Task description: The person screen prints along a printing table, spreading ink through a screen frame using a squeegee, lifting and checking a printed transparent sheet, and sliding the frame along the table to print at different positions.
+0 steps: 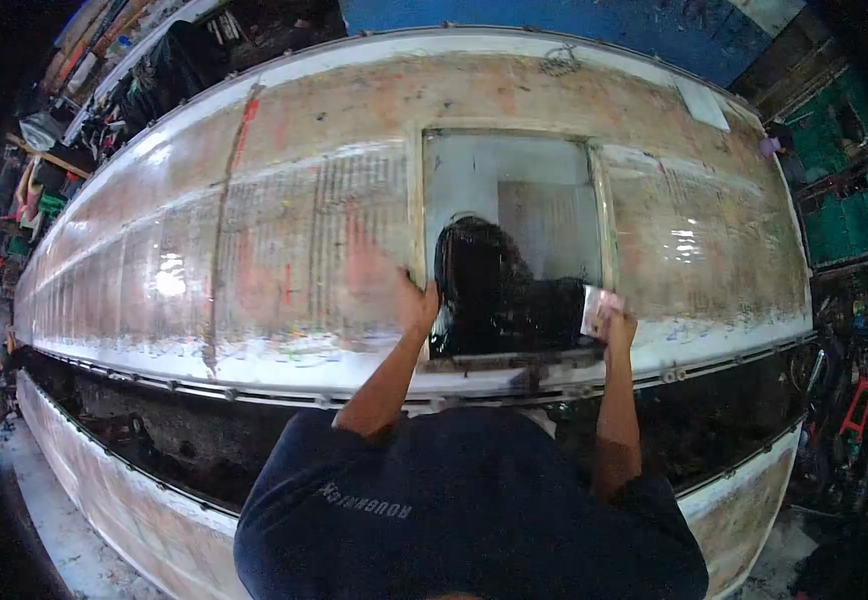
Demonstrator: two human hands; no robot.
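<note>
A rectangular frame [416, 190] with a glossy panel [544, 165] lies on the long table before me. My left hand [419, 303] grips the frame's left side near its lower corner, thumb pointing up. At the lower right, my right hand [616, 325] holds a flat, pale pinkish-white piece [596, 308] over the frame's edge; its kind is unclear. A large dark shape [484, 290] covers much of the panel's lower part. Whether it is ink or a reflection, I cannot tell.
The stained, shiny table [284, 220] stretches to both sides, with a rail [184, 385] along its near edge. Behind me runs a second similar table [144, 520]. A white sheet [702, 105] lies at the far right. Green crates [839, 130] and a red metal object [857, 408] stand beyond.
</note>
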